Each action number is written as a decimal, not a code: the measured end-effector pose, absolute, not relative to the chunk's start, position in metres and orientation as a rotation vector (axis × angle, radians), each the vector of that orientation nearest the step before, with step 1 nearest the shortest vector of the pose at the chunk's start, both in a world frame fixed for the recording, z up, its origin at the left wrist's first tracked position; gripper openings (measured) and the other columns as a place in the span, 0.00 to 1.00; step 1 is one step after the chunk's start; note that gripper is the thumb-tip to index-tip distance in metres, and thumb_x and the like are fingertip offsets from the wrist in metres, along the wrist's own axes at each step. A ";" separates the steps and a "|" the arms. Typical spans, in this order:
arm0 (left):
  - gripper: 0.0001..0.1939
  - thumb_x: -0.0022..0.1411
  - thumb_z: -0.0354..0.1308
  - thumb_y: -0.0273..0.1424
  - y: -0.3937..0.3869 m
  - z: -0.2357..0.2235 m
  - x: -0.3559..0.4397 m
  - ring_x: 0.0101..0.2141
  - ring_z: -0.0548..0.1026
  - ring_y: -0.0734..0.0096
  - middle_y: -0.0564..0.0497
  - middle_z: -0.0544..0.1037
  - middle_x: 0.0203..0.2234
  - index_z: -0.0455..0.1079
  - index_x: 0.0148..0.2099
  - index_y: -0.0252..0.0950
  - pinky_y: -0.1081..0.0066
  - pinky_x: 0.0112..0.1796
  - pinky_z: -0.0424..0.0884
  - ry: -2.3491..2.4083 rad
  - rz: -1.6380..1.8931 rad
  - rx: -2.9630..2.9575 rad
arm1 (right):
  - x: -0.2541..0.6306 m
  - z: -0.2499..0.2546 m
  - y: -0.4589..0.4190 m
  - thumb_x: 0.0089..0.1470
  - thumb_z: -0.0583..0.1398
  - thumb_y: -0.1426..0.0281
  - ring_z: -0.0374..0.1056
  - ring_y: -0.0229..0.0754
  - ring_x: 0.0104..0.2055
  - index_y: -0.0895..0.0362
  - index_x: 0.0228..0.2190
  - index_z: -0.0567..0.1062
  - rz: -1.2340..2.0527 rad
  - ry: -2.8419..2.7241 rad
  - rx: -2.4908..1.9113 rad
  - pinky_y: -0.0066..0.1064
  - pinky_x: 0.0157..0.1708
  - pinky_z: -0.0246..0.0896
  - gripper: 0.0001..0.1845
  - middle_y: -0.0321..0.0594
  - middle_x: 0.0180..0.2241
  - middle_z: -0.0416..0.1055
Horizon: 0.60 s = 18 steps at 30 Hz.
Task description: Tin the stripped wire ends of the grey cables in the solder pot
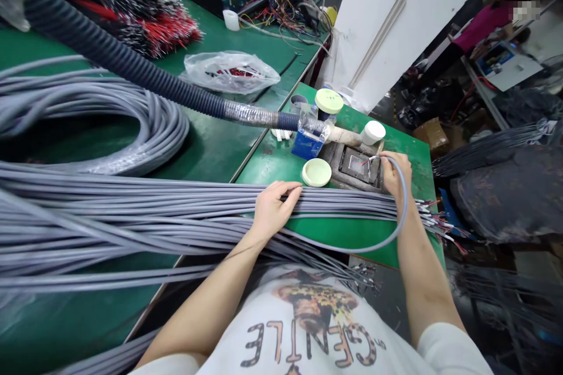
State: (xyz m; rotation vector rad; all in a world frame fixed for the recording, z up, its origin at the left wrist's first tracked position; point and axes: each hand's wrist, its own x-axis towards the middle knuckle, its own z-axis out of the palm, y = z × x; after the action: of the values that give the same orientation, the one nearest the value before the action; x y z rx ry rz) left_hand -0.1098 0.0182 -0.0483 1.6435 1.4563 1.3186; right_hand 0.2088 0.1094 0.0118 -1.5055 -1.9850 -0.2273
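My right hand [396, 174] pinches one grey cable [402, 211] near its end. The cable's thin stripped wires [368, 161] reach over a rectangular metal bath with a shiny surface, a solder pot [352, 165]; whether they touch the surface I cannot tell. From my right hand the cable loops down and back left. My left hand [275, 206] lies over a bundle of grey cables [189, 200], thumb and forefinger close together at its far edge. The bundle's stripped ends [440, 224] fan out at the right, beyond my right forearm.
A ribbed hose [176, 85] crosses above the bench to a nozzle beside the pot. Around it stand a blue box [307, 143], a pale shallow lid [316, 173], a lidded jar [329, 102] and a white cup [373, 132]. Coiled cable [167, 129] lies left. Another person [484, 26] is behind.
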 end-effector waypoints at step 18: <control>0.08 0.61 0.56 0.34 0.019 -0.048 -0.109 0.31 0.75 0.69 0.51 0.80 0.30 0.76 0.38 0.39 0.70 0.37 0.70 1.455 1.318 1.653 | 0.216 -0.006 0.119 0.57 0.55 0.65 0.67 0.46 0.43 0.52 0.37 0.77 -0.231 -2.082 -1.564 0.42 0.47 0.59 0.11 0.42 0.37 0.74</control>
State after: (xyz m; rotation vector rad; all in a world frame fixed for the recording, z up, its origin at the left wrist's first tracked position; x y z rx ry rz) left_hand -0.1091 0.0193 -0.0478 1.6529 1.4546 1.3180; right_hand 0.2158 0.1195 -0.0058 -1.5642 -2.0815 -0.2311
